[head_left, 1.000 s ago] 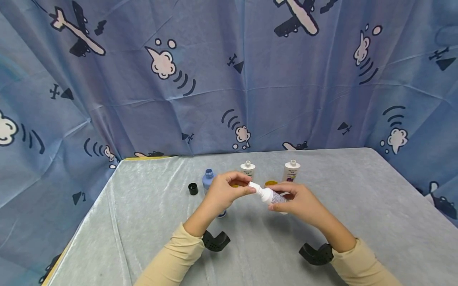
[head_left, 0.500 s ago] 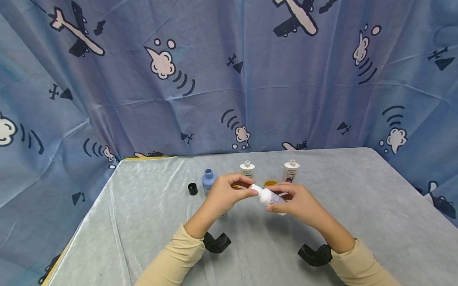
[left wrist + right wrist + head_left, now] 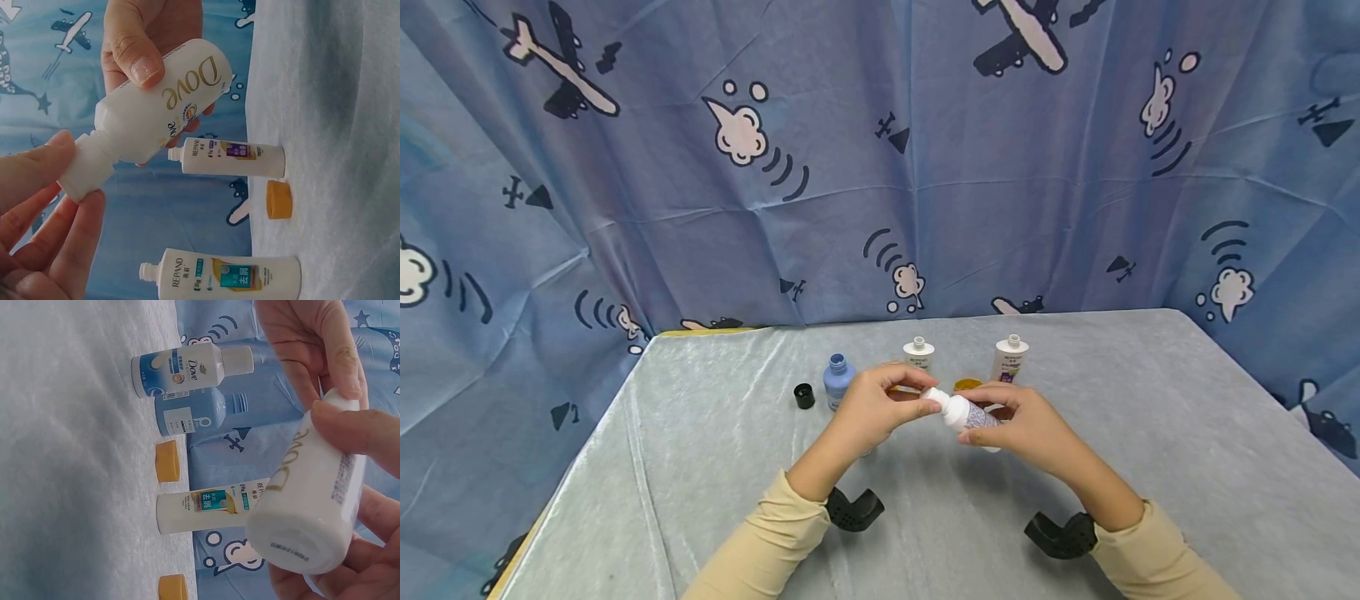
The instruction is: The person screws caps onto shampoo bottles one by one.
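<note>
Over the middle of the table, my right hand (image 3: 1030, 427) grips the body of a white Dove bottle (image 3: 165, 103), thumb on one side and fingers behind. The bottle is tilted, with its neck end toward my left hand (image 3: 876, 410). That hand pinches a white cap (image 3: 87, 169) between thumb and fingertips, and the cap sits over the bottle's neck. The bottle's rounded base (image 3: 300, 544) faces the right wrist camera. Part of the cap is hidden by my left fingers in the head view.
Beyond my hands stand two uncapped white REPAND bottles (image 3: 231, 156) with yellow caps (image 3: 167, 461) near them. Left of these are an uncapped blue bottle (image 3: 837, 379), a black cap (image 3: 804, 396) and a capped Dove bottle with a blue label (image 3: 178, 370). A patterned curtain (image 3: 850, 167) hangs behind.
The white cap has come down closer to the bottle's shoulder, my left hand shifting slightly right with it. Over the last half second there is hardly any movement.
</note>
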The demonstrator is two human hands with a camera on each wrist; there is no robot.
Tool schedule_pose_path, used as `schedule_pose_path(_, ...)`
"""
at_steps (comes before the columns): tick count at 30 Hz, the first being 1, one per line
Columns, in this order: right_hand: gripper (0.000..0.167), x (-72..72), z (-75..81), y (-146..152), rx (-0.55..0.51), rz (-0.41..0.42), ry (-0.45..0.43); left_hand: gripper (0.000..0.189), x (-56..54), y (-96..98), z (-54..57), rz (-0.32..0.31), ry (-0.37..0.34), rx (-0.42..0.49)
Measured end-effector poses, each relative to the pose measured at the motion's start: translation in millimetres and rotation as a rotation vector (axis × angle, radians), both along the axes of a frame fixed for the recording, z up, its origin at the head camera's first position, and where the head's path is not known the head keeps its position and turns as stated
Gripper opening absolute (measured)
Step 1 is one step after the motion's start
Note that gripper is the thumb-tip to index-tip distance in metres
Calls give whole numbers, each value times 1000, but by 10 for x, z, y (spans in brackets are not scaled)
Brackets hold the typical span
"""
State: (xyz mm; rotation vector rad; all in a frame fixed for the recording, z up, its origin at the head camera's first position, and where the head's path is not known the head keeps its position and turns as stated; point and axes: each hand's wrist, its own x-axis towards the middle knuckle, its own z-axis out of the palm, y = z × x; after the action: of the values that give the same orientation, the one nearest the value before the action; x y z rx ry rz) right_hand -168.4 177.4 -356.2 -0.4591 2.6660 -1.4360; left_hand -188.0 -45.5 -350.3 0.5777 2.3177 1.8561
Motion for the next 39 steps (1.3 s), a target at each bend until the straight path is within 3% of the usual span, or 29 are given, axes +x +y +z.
schedule_pose_path(9, 49, -3, -8, 15, -12, 3, 4, 41, -5, -20, 7, -69, 1, 46)
schedule_pose_path(12, 50, -3, -12, 11, -6, -1, 1, 42, -17, -54, 8, -34, 1, 39)
schedule_pose_path(16, 49, -3, -12, 3, 11, -11, 8, 31, -42, -87, 6, 35, -27, 8)
schedule_pose_path(25, 49, 1, 0, -2, 11, -5, 16, 23, -54, -63, -6, 3, -83, -32)
schedule_pose_path(31, 49, -10, -4, 9, 10, -10, 4, 23, -35, -74, 8, 5, -25, -93)
schedule_pose_path(39, 50, -10, 8, 27, 4, -1, -15, 25, -42, -89, 17, -61, 95, -121)
